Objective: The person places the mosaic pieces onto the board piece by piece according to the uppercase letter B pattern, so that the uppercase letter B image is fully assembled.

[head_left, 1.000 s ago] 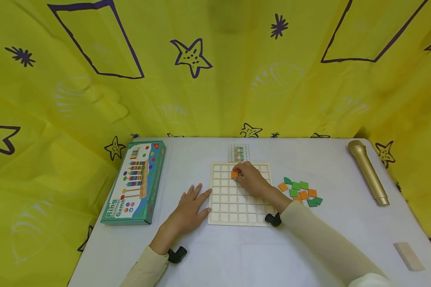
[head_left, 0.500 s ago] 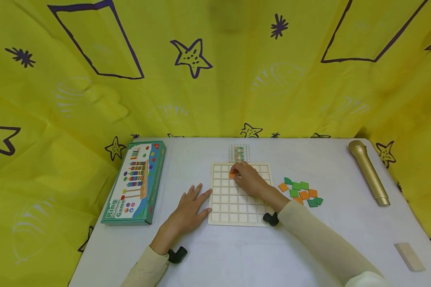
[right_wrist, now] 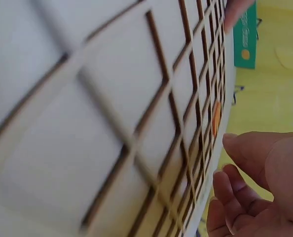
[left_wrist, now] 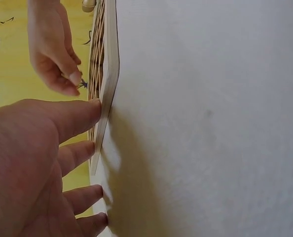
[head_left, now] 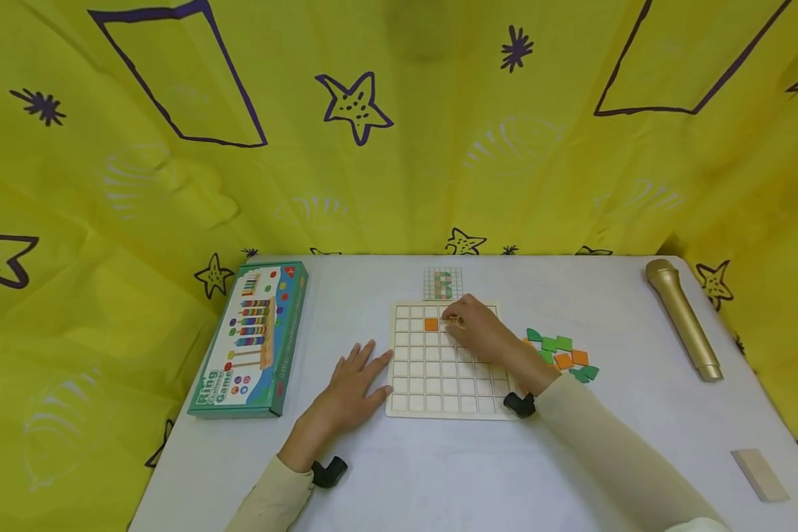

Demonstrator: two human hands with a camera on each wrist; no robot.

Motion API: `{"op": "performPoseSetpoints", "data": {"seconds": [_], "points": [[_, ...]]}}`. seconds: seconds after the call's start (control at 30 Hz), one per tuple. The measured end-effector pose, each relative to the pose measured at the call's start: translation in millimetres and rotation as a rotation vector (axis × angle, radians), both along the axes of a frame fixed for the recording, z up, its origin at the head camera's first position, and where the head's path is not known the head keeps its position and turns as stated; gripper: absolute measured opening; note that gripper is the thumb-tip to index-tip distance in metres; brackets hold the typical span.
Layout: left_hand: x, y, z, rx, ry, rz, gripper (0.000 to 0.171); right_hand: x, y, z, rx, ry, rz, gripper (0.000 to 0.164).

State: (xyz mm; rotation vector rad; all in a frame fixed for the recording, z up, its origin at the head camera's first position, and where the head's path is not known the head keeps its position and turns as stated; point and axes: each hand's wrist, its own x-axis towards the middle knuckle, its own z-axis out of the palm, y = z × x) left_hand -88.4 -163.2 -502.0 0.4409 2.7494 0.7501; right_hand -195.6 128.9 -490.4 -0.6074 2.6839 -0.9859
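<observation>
A pale wooden grid board point(head_left: 415, 385) lies on the white table. One orange square tile point(head_left: 431, 324) sits in a cell of its second row from the far edge. My right hand point(head_left: 479, 330) hovers just right of that tile; the right wrist view shows its fingers point(right_wrist: 228, 195) loosely bent, apart from the thumb, with nothing between them. My left hand point(head_left: 350, 391) is spread flat beside the board, thumb and index fingertip at its left edge, as the left wrist view also shows. A small card point(head_left: 442, 284) with a coloured grid pattern lies beyond the board.
Right of the board lie several loose orange and green tiles point(head_left: 562, 361), partly behind my right forearm. A green Ring Challenge Game box point(head_left: 253, 340) is at the left. A gold microphone point(head_left: 682, 321) and a small wooden block point(head_left: 759, 474) lie on the right.
My right hand has set the orange tile into a board cell, let go of it and drawn back slightly to the right. The left hand has stayed in place.
</observation>
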Motion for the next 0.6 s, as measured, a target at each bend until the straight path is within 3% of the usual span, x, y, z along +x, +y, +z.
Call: {"op": "performPoseSetpoints", "data": {"seconds": [0.23, 0.6], "points": [[0.5, 0.2, 0.5, 0.005, 0.008, -0.003, 0.060, 5.2, 69.6, 5.4, 0.001, -0.017, -0.114, 0.025], [0.6, -0.2, -0.7, 0.013, 0.016, -0.005, 0.060, 20.6, 171.2, 11.1, 0.150, -0.124, -0.206, 0.038]]}}
